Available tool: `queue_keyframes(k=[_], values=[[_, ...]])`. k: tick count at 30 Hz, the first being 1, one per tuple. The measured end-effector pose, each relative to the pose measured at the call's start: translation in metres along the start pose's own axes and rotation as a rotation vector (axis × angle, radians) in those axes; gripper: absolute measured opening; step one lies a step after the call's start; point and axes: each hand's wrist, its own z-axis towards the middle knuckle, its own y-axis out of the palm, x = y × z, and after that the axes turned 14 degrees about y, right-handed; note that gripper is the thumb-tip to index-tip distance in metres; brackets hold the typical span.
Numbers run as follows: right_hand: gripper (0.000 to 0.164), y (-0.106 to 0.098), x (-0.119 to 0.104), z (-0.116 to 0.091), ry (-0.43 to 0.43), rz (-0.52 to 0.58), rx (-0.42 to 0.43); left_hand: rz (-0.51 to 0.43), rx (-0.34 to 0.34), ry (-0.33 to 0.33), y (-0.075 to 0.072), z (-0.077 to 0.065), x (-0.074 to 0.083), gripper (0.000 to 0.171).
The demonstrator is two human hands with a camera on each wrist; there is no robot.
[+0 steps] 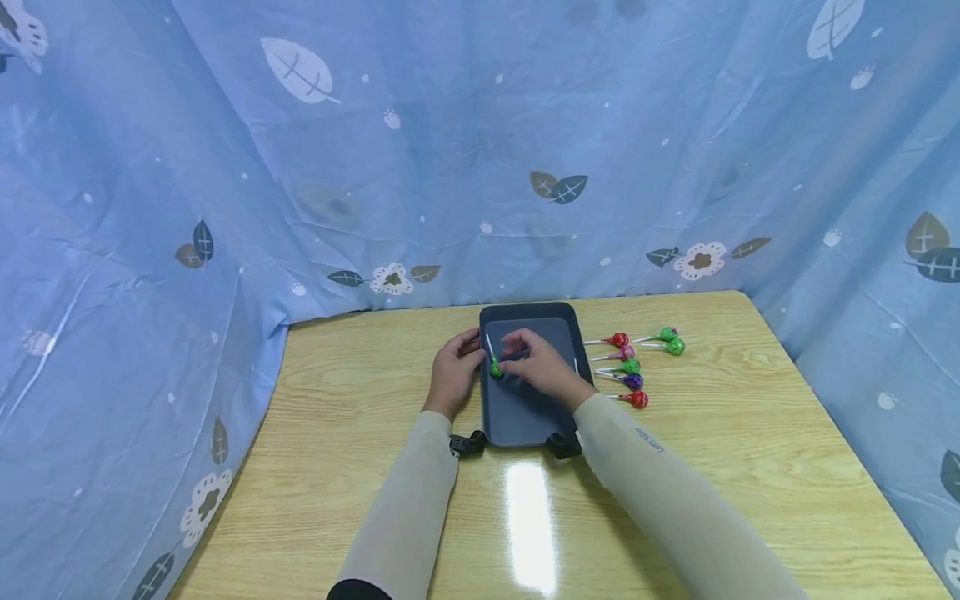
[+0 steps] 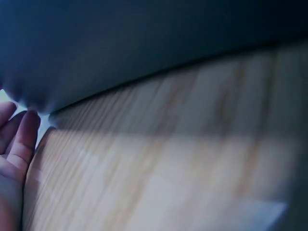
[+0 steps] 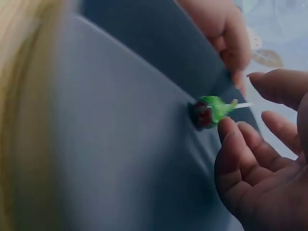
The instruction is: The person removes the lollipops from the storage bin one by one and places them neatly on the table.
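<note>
A dark grey tray (image 1: 525, 429) lies on the table, and a green-wrapped lollipop (image 1: 497, 368) rests inside near its left wall, white stick pointing away. My right hand (image 1: 546, 367) is over the tray, its fingers spread apart. In the right wrist view its nearest fingertip is right by the lollipop (image 3: 211, 111); whether they touch I cannot tell. My left hand (image 1: 452, 375) rests along the tray's left side. In the left wrist view its fingers (image 2: 24, 139) are fairly straight against the outer wall. A white stick (image 1: 576, 366) shows by the tray's right wall, the rest hidden.
Right of the tray, several wrapped lollipops lie on the table, among them a red one (image 1: 637, 400), a purple one (image 1: 633, 381) and a green one (image 1: 675, 346). A blue patterned curtain (image 1: 465, 233) surrounds the wooden table (image 1: 360, 467) at the back and sides.
</note>
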Motion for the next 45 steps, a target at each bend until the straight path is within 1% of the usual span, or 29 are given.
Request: queue_keyframes(k=[3, 7, 12, 17, 23, 26, 31, 33, 38, 45], values=[[0.041, 0.006, 0.007, 0.003, -0.014, -0.079, 0.012, -0.006, 0.005, 0.001, -0.001, 0.0, 0.001, 0.044], [0.035, 0.012, 0.011, 0.003, -0.02, -0.17, 0.058, -0.001, -0.004, 0.007, -0.002, 0.001, 0.003, 0.045], [0.028, 0.019, 0.009, 0.003, -0.041, -0.242, 0.124, 0.012, -0.012, 0.02, -0.003, 0.003, 0.003, 0.044], [0.019, 0.022, 0.007, 0.002, -0.064, -0.32, 0.163, 0.025, -0.012, 0.029, -0.003, 0.003, 0.002, 0.042], [0.022, 0.025, 0.007, 0.001, -0.079, -0.382, 0.18, 0.018, -0.004, 0.023, -0.002, 0.003, 0.001, 0.041], [0.022, 0.025, 0.007, 0.0, -0.07, -0.35, 0.185, 0.021, -0.004, 0.019, -0.002, 0.002, 0.001, 0.041], [0.022, 0.022, 0.009, 0.0, -0.026, -0.198, 0.178, 0.0, 0.0, 0.021, -0.002, 0.002, 0.0, 0.041], [0.022, 0.02, 0.011, 0.0, -0.016, -0.162, 0.16, -0.009, 0.001, 0.024, -0.003, 0.002, 0.0, 0.042], [0.022, 0.014, 0.013, -0.001, -0.012, -0.119, 0.096, 0.006, -0.007, 0.023, -0.003, 0.001, -0.001, 0.041], [0.023, 0.002, 0.012, -0.006, 0.009, -0.064, 0.02, -0.001, -0.01, 0.02, -0.002, 0.001, -0.002, 0.041]])
